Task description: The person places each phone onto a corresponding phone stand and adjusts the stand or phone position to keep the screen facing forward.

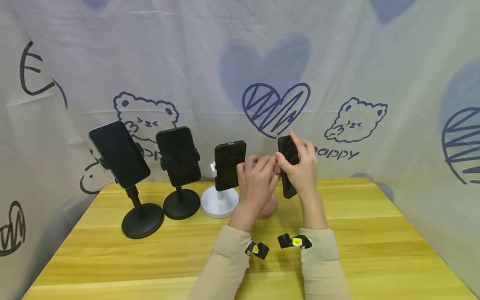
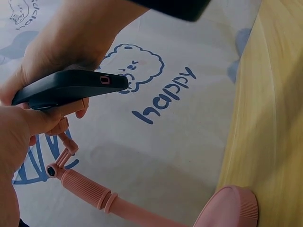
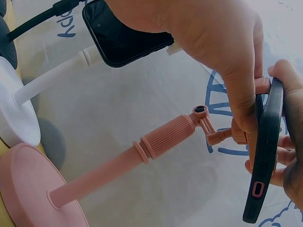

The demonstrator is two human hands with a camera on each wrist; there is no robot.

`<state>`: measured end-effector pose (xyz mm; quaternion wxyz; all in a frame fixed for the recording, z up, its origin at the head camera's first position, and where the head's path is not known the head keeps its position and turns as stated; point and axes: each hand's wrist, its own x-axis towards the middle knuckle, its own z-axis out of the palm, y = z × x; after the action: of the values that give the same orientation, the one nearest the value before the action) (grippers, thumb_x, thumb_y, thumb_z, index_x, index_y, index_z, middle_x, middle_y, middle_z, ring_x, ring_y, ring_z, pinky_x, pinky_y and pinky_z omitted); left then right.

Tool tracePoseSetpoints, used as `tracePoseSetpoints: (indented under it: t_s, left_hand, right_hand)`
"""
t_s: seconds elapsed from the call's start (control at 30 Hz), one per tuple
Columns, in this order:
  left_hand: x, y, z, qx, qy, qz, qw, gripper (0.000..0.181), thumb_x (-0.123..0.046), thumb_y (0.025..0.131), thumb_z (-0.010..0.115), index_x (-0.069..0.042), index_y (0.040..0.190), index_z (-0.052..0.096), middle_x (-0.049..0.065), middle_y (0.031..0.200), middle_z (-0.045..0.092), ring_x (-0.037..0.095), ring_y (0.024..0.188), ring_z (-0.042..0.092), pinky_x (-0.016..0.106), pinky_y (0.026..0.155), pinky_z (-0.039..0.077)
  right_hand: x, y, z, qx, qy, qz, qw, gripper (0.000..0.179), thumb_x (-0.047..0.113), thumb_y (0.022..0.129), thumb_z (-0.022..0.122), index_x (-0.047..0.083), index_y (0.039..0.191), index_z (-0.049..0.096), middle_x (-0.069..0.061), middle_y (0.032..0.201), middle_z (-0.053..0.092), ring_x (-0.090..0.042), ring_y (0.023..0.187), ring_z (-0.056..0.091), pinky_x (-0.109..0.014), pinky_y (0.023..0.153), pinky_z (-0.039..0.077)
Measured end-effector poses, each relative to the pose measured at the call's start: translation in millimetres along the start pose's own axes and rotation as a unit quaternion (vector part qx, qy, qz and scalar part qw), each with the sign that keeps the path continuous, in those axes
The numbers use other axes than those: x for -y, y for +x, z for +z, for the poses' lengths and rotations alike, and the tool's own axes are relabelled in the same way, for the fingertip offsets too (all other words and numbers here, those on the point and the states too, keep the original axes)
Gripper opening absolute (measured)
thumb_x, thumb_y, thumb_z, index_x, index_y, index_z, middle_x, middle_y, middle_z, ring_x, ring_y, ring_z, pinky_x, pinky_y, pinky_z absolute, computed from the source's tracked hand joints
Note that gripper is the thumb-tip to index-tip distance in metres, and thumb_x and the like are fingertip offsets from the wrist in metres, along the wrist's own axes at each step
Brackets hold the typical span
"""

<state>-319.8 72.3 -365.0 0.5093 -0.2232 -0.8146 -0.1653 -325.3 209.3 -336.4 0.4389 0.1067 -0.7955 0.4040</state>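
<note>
A pink phone stand (image 3: 168, 137) has its round base (image 1: 269, 207) on the table, partly behind my left hand (image 1: 258, 178). That hand grips the stand's pink clamp (image 2: 60, 126) at the top of its jointed arm. My right hand (image 1: 304, 166) holds a black phone (image 1: 288, 185) upright by its edges, thumb on the near side and a finger at the top. In the right wrist view the phone (image 3: 266, 146) lies against the clamp's pink jaw, its port end facing the base. Fingers of both hands cover much of the clamp.
Left of the pink stand are a white stand (image 1: 219, 207) with a black phone (image 1: 228, 164), and two black stands (image 1: 181, 204) holding phones (image 1: 178, 156). A printed cloth (image 1: 210, 50) hangs behind the wooden table (image 1: 360, 233). Black straps (image 1: 285, 241) sit at both wrists.
</note>
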Motion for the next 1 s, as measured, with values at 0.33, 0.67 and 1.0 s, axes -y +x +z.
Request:
tracePoseSetpoints:
  t_s: [0.33,0.67,1.0]
  left_hand:
    - [-1.9,-4.2,1.1,0.003,0.005,-0.001,1.0,0.026,-0.034,0.09,0.068,-0.025,0.113,0.071,-0.012,0.109,0.07,0.016,0.099,0.052,0.034,0.079,0.035]
    - [1.7,1.6,-1.5,0.01,0.002,-0.006,0.9999,0.027,-0.034,0.09,0.067,-0.025,0.115,0.071,-0.012,0.111,0.07,0.016,0.101,0.052,0.034,0.08,0.035]
    - [3.1,2.7,0.7,0.016,-0.005,-0.009,0.9998,0.026,-0.037,0.091,0.066,-0.026,0.115,0.071,-0.012,0.111,0.07,0.016,0.1,0.052,0.034,0.079,0.035]
  right_hand:
    - [-0.7,-3.1,-2.2,0.009,-0.005,-0.007,0.9999,0.065,0.028,0.08,0.075,0.015,0.14,0.055,-0.025,0.121,0.053,-0.038,0.1,0.055,-0.052,0.079,0.05]
    - [6.3,3.9,-2.4,0.024,-0.028,0.011,0.9993,0.064,0.029,0.081,0.074,0.015,0.14,0.054,-0.024,0.123,0.052,-0.037,0.1,0.055,-0.053,0.078,0.051]
    - [5.7,14.1,-13.1,0.124,-0.024,0.065,0.9899,0.073,0.032,0.084,0.072,0.024,0.15,0.04,-0.025,0.136,0.042,-0.041,0.117,0.048,-0.058,0.094,0.046]
